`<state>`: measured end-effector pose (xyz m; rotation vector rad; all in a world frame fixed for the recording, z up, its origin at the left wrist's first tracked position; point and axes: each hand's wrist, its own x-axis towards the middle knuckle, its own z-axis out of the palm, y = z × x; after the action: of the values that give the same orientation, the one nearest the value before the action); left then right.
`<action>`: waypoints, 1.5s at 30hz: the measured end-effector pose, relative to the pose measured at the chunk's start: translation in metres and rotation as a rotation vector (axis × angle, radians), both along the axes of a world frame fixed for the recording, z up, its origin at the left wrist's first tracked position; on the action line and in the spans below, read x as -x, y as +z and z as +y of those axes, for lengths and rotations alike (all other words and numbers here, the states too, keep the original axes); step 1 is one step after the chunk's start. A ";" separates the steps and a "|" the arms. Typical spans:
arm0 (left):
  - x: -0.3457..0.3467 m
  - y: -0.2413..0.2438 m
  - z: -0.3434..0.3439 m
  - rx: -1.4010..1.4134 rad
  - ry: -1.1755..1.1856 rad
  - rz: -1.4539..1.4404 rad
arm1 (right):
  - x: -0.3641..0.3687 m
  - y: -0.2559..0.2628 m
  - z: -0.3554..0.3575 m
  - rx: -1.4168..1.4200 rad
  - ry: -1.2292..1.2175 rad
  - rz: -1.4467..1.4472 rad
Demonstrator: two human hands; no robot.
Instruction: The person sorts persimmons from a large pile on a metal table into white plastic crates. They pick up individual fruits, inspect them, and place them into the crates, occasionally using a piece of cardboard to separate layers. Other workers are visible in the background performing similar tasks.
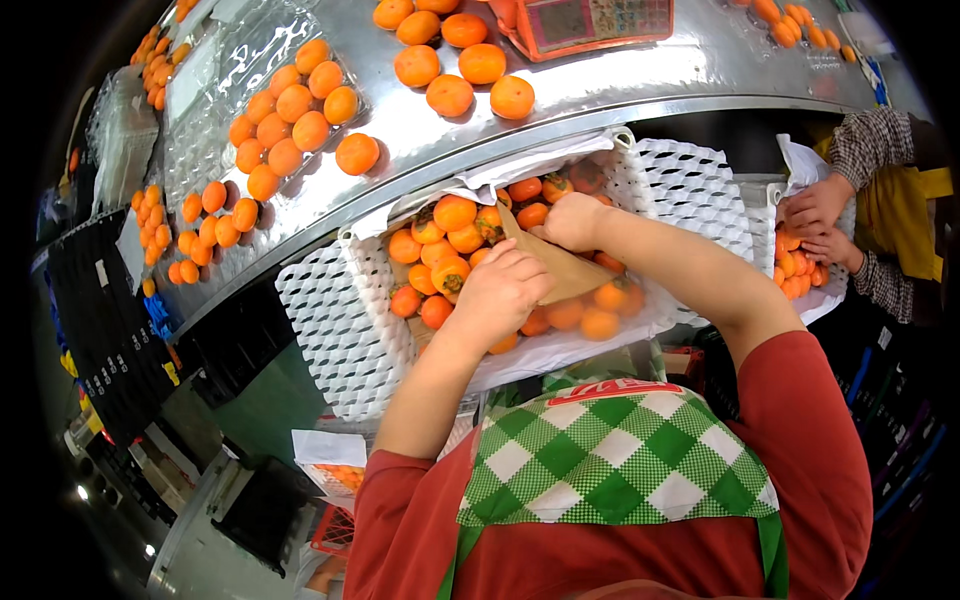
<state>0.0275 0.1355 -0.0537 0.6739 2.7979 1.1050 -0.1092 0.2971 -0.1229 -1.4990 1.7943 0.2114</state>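
Note:
Before me stands a box of orange persimmons (450, 214), lined with white paper (551, 161) and white foam netting (337, 330) folded out over its sides. A brown paper sheet (570, 271) lies slanted across the middle of the fruit, one corner raised. My left hand (504, 289) grips its left edge, fingers curled. At the sheet's upper right edge, my right hand (574, 223) is closed on it, its fingertips partly hidden. Persimmons at the lower right (600, 322) look hazy, as if under a clear film.
A metal table (600, 90) curves beyond the box, bearing loose persimmons (450, 94), a clear tray of persimmons (292, 105) and an orange basket (592, 26). At right, a co-worker's hands (821, 206) are over another persimmon box. A black conveyor-like surface (109, 322) stands left.

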 end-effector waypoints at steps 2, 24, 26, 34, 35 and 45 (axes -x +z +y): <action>0.001 -0.003 0.000 -0.008 0.000 0.016 | 0.000 -0.005 0.001 0.023 0.048 0.009; -0.003 -0.002 -0.003 0.010 -0.018 0.008 | 0.003 -0.002 -0.008 -0.030 0.140 -0.011; -0.004 -0.002 -0.004 -0.004 -0.002 0.014 | 0.006 0.010 -0.002 -0.007 0.140 -0.012; -0.005 -0.001 -0.002 -0.007 0.006 0.014 | -0.001 0.026 0.029 0.132 -0.135 0.054; -0.005 0.000 -0.002 -0.002 0.010 0.019 | -0.001 0.030 0.030 0.127 -0.176 0.055; -0.003 0.001 0.000 0.005 0.025 0.020 | -0.016 0.010 0.045 0.381 -0.383 0.175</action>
<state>0.0308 0.1354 -0.0529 0.6556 2.8328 1.1010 -0.0928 0.3416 -0.1126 -1.3792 2.3206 -0.2073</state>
